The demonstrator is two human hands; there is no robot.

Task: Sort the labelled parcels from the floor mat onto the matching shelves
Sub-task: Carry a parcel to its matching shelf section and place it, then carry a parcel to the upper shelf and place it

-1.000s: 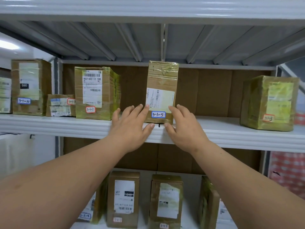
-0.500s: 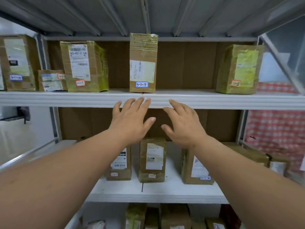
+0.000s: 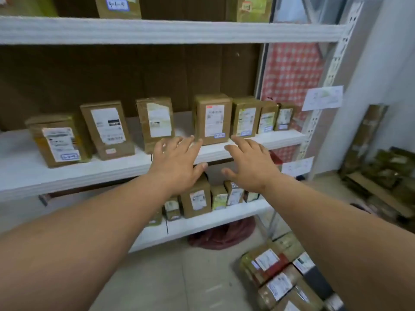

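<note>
Hovering empty with fingers spread before the white metal shelves [image 3: 170, 30], the left hand [image 3: 177, 162] and right hand [image 3: 251, 164] seem free for the brown labelled cardboard parcels [image 3: 278, 281] on the floor at five o'clock.

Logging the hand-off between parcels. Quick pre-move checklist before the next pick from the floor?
1. Left hand free: ok, fingers spread, holding nothing.
2. Right hand free: ok, open and holding nothing.
3. Brown cardboard parcels with white labels waiting on the floor: ok, a cluster lies at lower right.
4. Label on the next floor parcel readable: cannot tell, too blurred.
5. Room on the white middle shelf: ok, bare board shows at its front edge and left end.
6. Tape-wrapped brown box with blue-edged tag seated on the top shelf: ok, upright, clear of both hands.
</note>
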